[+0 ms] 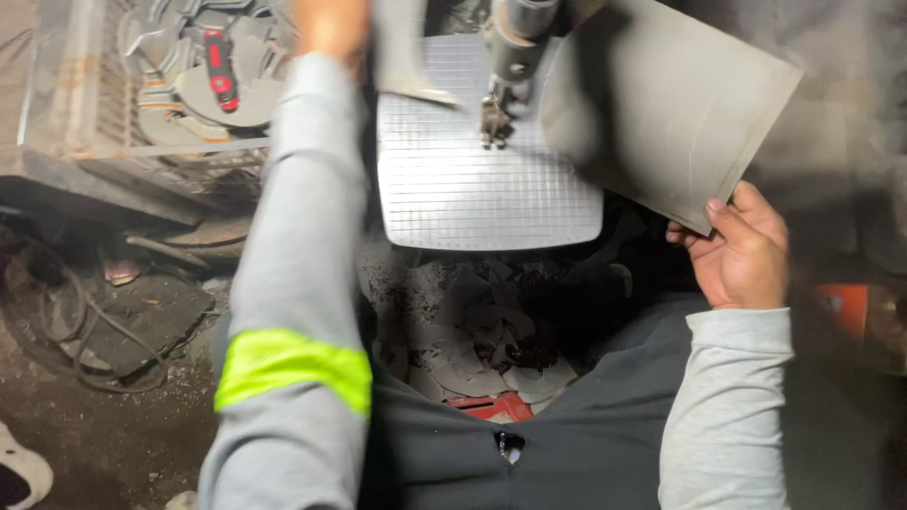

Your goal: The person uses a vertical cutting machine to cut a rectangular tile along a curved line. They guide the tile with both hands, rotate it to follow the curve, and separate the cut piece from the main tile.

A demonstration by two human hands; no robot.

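Sleeves of grey cloth are filling the nearest part of the view, the left one carrying a yellow-green reflective band (291,366). Pale offcut scraps (472,349) are lying in a heap just beyond the lap, with a red piece (496,406) showing at its near edge. Right hand (742,253) is gripping the near corner of a grey sheet (661,104), thumb on top, holding it tilted beside the machine. White gridded surface (482,179) is sitting past the scraps; a metal machine head (510,57) is hanging over it. Left hand (329,26) is reaching to the far edge, blurred, so its grip cannot be told. Farther left, a wire crate (142,94) is holding cut grey shapes and a red-handled tool (219,68).
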